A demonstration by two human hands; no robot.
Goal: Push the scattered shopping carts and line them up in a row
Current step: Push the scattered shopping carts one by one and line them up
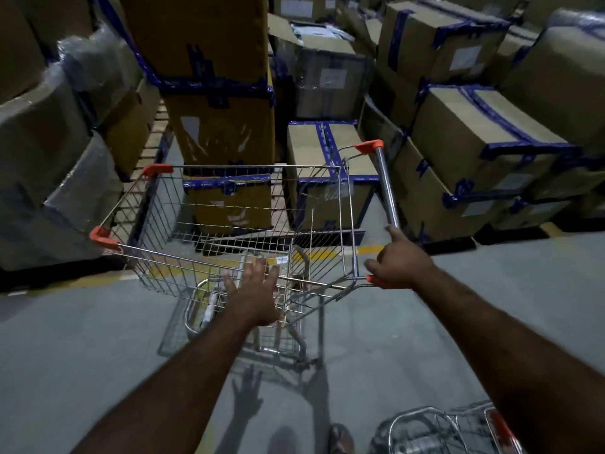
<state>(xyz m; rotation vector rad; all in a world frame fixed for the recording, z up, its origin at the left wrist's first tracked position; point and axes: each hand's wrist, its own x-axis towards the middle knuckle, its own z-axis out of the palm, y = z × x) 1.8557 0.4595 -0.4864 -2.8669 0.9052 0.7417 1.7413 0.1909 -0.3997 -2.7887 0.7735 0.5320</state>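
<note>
Shopping cart (229, 245) at centre, broadside, handle (388, 188) at right, stacked boxes (474, 126) just beyond. Right hand (401, 260) wrapped round near end of handle, forefinger along bar. Left hand (258, 296) spread wide, holding nothing, at near basket rim; contact not discernible. Best swung by handle end, rim steadied, far corners kept off boxes. Wheels mostly hidden; second cart (451, 427) cut off near right.
</note>
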